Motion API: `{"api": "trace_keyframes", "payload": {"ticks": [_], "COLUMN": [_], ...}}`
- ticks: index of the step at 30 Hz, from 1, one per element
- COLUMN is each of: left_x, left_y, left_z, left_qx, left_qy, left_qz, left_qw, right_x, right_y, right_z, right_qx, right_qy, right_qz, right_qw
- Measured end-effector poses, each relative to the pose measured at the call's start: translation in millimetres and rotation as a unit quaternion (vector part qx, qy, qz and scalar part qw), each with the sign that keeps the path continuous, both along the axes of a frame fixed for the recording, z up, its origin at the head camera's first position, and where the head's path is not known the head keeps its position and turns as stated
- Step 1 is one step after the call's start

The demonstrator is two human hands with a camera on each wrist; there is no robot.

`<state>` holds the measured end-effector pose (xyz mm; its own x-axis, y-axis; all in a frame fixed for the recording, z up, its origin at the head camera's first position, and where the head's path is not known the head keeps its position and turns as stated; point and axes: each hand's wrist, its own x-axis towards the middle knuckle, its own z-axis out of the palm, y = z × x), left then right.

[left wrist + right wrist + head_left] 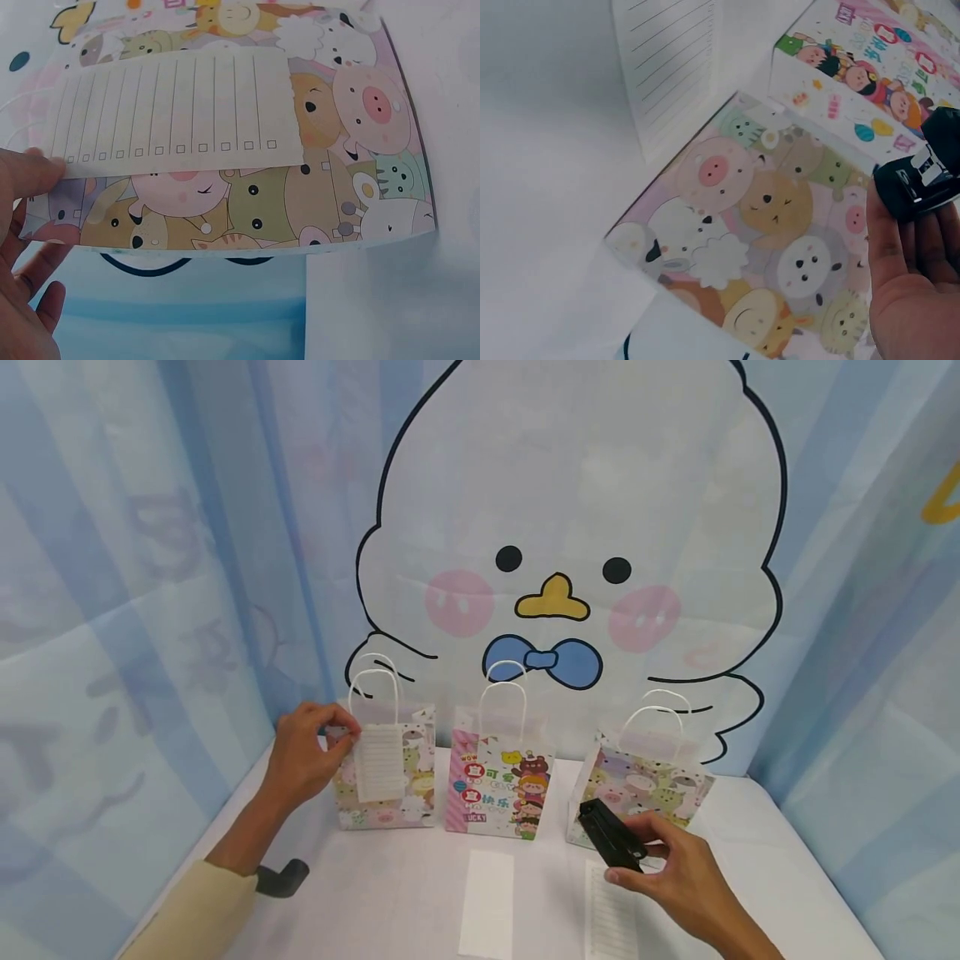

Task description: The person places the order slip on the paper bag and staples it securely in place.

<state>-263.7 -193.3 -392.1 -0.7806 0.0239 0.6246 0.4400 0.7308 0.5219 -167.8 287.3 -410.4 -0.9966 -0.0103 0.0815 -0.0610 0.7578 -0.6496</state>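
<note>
On the left stands a paper gift bag (420,781) printed with cartoon animals, its white handles upright. My left hand (309,752) pinches a lined checklist slip (380,764) against the bag's upper front. In the left wrist view the thumb presses the corner of the slip, which has a row of small checkboxes, while the other fingers go behind the bag's edge. My right hand (675,872) holds a black stapler (611,835) between thumb and fingers. It is in front of the right-hand animal-print bag (678,789) and overlaps it in the head view.
Between the two animal bags stands a pink-and-white gift bag (498,802) with cartoon children. A blank white slip (487,902) lies before it, and another lined slip (611,914) lies below the stapler. A curtain (562,468) with a cartoon character hangs behind the white table (375,893).
</note>
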Motion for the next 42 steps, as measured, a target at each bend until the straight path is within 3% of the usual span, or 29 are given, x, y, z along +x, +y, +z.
{"api": "trace_keyframes", "payload": {"ticks": [12,22,30,42], "left_x": [0.0,-0.8,-1.2,-2.7], "left_y": [-2.0,-0.5,0.0,-0.5], "left_z": [-1.4,-1.5,-1.6,-2.0], "left_qx": [-0.001,-0.005,-0.002,-0.003], "left_qy": [0.0,-0.005,-0.007,-0.012], "left_qz": [0.003,0.003,0.001,0.0], "left_qw": [1.0,1.0,1.0,0.9999], "right_x": [-14.4,-26.4,-35.7,-52.9], "right_y": [-49.1,-82.5,-111.4,-147.3], "right_z": [9.2,10.9,15.8,20.3], "right_qx": [-0.11,-0.147,-0.164,-0.18], "right_qy": [0.009,0.048,0.055,0.08], "right_qz": [0.057,0.129,0.127,0.177], "right_qw": [0.992,0.98,0.977,0.964]}}
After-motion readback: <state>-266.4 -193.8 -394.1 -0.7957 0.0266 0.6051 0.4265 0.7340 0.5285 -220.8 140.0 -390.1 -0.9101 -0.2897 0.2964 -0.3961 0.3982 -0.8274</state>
